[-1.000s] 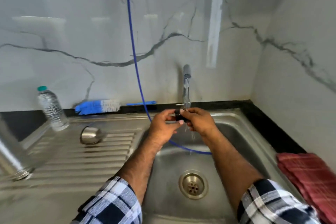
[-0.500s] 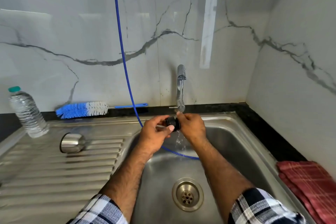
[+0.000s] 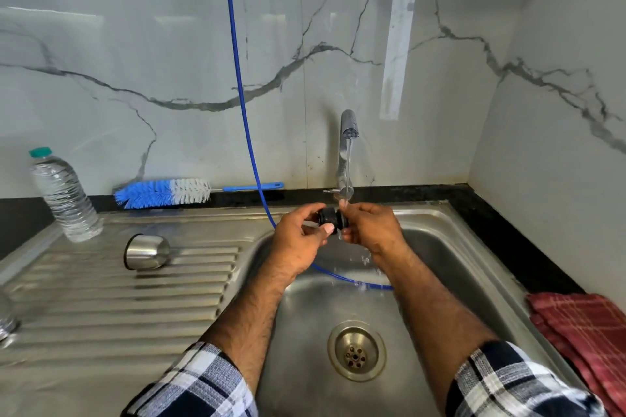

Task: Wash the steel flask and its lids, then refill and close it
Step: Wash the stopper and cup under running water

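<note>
Over the sink basin, both hands hold a small black inner lid under the running tap. My left hand pinches its left end with thumb and fingers; my right hand grips its right end, where the water stream falls. A steel cup lid lies on its side on the ribbed drainboard. At the far left edge shows the rim of the steel flask, mostly cut off by the frame.
A clear plastic water bottle stands at the drainboard's back left. A blue-and-white bottle brush lies along the wall. A blue hose hangs down into the basin. A red checked cloth lies on the right counter.
The view has shifted right, so the bottle, brush and cup lid sit further right in frame. Both hands have stayed under the tap, turning the black lid in the water.
</note>
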### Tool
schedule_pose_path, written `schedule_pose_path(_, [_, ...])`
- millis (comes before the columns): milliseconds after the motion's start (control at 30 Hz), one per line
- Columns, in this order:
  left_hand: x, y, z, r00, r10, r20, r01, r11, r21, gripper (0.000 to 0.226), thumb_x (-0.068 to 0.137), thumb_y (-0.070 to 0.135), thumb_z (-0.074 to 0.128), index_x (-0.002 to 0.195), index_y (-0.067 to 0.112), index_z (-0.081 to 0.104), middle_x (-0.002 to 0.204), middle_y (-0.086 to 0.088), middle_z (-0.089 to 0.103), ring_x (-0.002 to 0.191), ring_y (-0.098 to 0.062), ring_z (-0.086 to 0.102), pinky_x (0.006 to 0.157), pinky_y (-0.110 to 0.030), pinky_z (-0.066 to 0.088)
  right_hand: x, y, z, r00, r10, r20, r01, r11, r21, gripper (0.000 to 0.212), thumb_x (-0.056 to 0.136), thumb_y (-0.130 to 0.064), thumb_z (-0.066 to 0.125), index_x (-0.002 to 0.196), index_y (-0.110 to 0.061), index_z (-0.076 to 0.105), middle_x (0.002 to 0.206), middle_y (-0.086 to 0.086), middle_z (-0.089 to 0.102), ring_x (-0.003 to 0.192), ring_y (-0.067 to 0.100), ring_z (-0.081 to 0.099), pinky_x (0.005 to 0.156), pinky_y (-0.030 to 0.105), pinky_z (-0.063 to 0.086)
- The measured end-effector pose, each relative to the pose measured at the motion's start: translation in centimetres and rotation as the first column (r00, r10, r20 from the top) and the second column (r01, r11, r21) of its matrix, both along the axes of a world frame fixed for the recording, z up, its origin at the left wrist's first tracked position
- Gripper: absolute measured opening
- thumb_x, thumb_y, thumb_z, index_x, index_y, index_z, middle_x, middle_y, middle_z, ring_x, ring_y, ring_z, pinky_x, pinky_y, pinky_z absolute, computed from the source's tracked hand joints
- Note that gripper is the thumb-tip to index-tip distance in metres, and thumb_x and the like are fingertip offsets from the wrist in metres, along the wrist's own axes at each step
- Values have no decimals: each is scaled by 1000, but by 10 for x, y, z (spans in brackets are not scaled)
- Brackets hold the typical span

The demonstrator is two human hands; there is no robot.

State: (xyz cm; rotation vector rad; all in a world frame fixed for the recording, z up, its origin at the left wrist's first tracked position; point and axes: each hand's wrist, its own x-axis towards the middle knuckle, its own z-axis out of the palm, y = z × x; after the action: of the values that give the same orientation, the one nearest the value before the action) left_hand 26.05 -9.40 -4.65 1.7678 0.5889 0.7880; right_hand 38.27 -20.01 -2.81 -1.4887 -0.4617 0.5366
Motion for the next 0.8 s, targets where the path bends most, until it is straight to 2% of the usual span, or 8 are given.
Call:
schedule_pose_path(133, [1, 6, -6, 996, 78, -29, -76, 994, 76, 46, 85, 17, 85, 125, 37, 72, 110, 5, 75, 89, -27, 76, 89, -51, 64, -3, 1, -1, 996, 81, -36, -82, 997, -9, 15, 105, -14, 66, 108, -5, 77, 98, 17, 79, 71, 21, 72, 70, 33, 64])
schedule_pose_path(267, [0, 6, -6, 996, 80, -41, -78, 996, 54, 49, 85, 17, 85, 126, 41, 71, 119, 6, 73, 101, -29, 75, 96, -50, 62, -5, -4, 1, 995, 98, -31, -99, 995, -26, 16, 103, -8, 64, 113, -6, 76, 105, 15, 79, 87, 24, 76, 76, 33, 65])
schedule_pose_path(400, [1, 4, -6, 998, 54, -28, -53, 998, 35, 50, 79, 25, 84, 122, 46, 69, 118, 8, 72, 105, -29, 74, 96, -51, 62, -4, -5, 2, 998, 64, -22, -65, 998, -28, 15, 101, -9, 67, 111, -7, 77, 103, 17, 79, 78, 22, 74, 73, 33, 63])
schedule_pose_path(500, [4, 2, -6, 1000, 31, -4, -31, 999, 26, 49, 76, 30, 83, 119, 49, 70, 118, 9, 71, 103, -28, 75, 93, -50, 63, -3, -5, 4, 1000, 1, 22, -1, 1000, -25, 14, 102, -17, 69, 106, -5, 76, 91, 16, 78, 65, 18, 70, 68, 32, 64])
schedule_pose_path(600, [5, -6, 1, 1000, 3, -7, -2, 999, 44, 49, 85, 13, 84, 126, 38, 73, 113, 10, 72, 90, -28, 77, 87, -50, 65, 1, -4, 2, 991, -99, 88, 105, 992, -67, 19, 102, -26, 70, 99, -8, 77, 79, 12, 75, 57, 15, 65, 61, 31, 61])
schedule_pose_path(667, [7, -11, 2, 1000, 2, -8, -2, 999, 45, 46, 90, 11, 83, 131, 27, 72, 109, 7, 72, 87, -24, 77, 84, -47, 66, 6, -4, -2, 988, -124, 93, 133, 987, -93, 24, 102, -32, 72, 98, -9, 77, 77, 11, 76, 57, 15, 65, 61, 32, 59])
schedule_pose_path(800, [7, -17, 2, 1000, 11, -7, -11, 1000, 2, 38, 94, 12, 79, 131, 17, 71, 105, 1, 73, 95, -23, 76, 80, -43, 67, 7, -12, 2, 999, -32, -27, 31, 998, -49, 19, 101, -24, 72, 104, -6, 78, 90, 16, 79, 66, 16, 68, 67, 31, 61])
